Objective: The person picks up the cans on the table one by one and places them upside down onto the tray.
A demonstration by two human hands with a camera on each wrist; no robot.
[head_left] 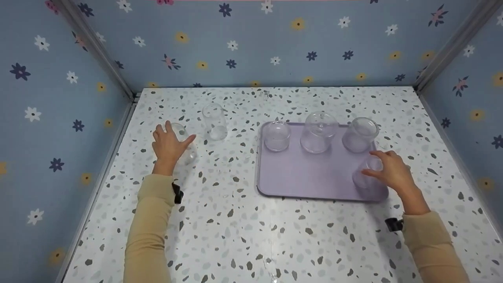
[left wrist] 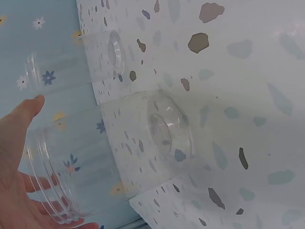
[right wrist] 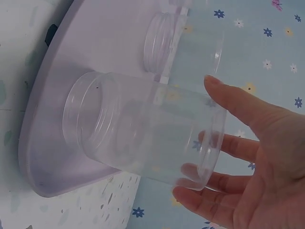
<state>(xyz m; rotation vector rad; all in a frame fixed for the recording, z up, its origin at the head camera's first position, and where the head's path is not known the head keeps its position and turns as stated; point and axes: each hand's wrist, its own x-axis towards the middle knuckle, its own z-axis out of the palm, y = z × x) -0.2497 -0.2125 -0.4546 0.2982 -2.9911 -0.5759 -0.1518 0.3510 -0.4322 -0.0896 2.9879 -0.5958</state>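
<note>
Looks partly done: four jars point(head_left: 319, 135) on the tray point(head_left: 314, 182), two jars point(head_left: 215, 125) off it. Has the left hand point(head_left: 169, 145) loosely spread round an outlying jar point(left wrist: 112, 155), the right hand point(head_left: 394, 169) curved round the front tray jar point(right wrist: 143, 129); cannot tell if gripping.

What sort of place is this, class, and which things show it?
Likely a booth set up for tabletop work, judging by the flowered walls on three sides, the metal strips at their corners and the speckled table between them.

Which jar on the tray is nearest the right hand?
The clear jar at the front-right corner of the tray, right at the right hand; the other three stand along the back.
</note>
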